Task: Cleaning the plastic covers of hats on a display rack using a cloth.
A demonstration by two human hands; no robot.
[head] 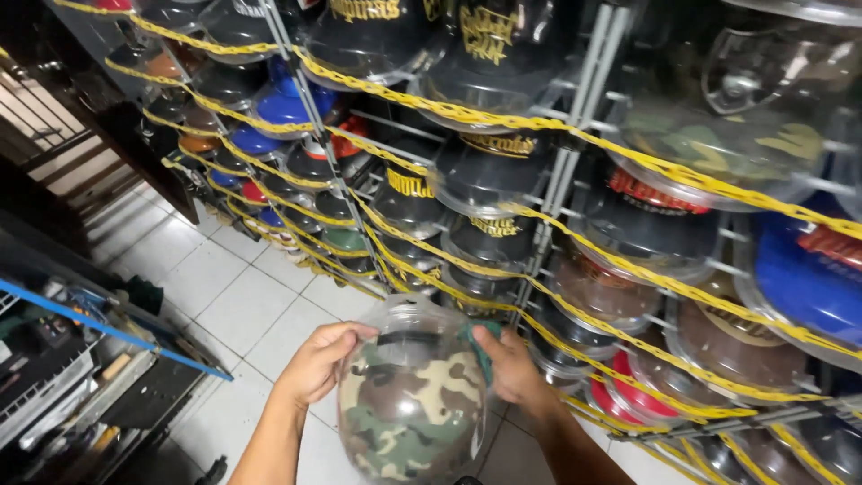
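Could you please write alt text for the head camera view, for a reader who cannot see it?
Two hands, left hand and right hand, hold a camouflage helmet with a clear visor. Behind it stands a wire rack of helmets strung with yellow chain, above a white tiled floor.

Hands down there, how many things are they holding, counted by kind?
Camouflage helmet, between left hand and right hand: 1
Teal cloth, under the right hand: 1
Total: 2
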